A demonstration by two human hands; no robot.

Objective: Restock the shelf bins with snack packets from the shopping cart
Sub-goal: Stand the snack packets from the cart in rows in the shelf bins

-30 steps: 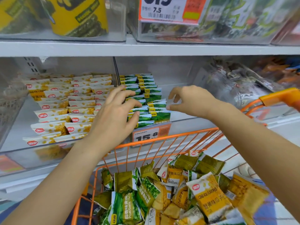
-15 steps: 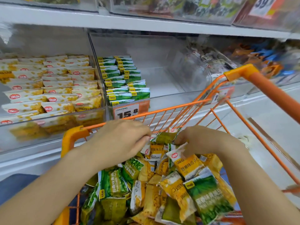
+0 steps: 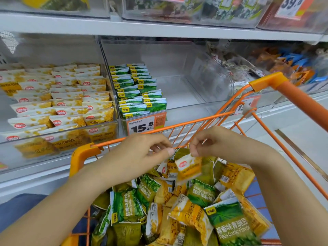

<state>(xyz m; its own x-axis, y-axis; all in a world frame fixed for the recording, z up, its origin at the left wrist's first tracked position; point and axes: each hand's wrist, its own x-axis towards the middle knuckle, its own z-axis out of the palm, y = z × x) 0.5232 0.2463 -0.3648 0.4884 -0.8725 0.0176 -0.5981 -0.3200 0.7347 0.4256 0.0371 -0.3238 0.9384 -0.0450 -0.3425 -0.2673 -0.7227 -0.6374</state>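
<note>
Right hand [image 3: 211, 142] pinches a yellow packet [image 3: 189, 167] by its top edge above the orange cart [image 3: 85, 153]. Left hand [image 3: 142, 153], fingers curled, holds nothing discernible. Green-packet bin [image 3: 186, 103] stands partly filled beyond.

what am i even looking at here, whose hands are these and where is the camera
There is no machine here. A person wears a wide-angle camera on their head, so you look forward and down along their arms. This is the only view.

The right hand pinches a yellow snack packet by its top edge, lifted just above the pile. The left hand is close beside it with fingers curled; whether it grips anything is unclear.

Below is an orange shopping cart full of mixed yellow and green packets. Behind it are clear shelf bins: the left bin holds rows of yellow packets, the middle bin has green rows on its left side, with a price tag reading 15.8.
</note>
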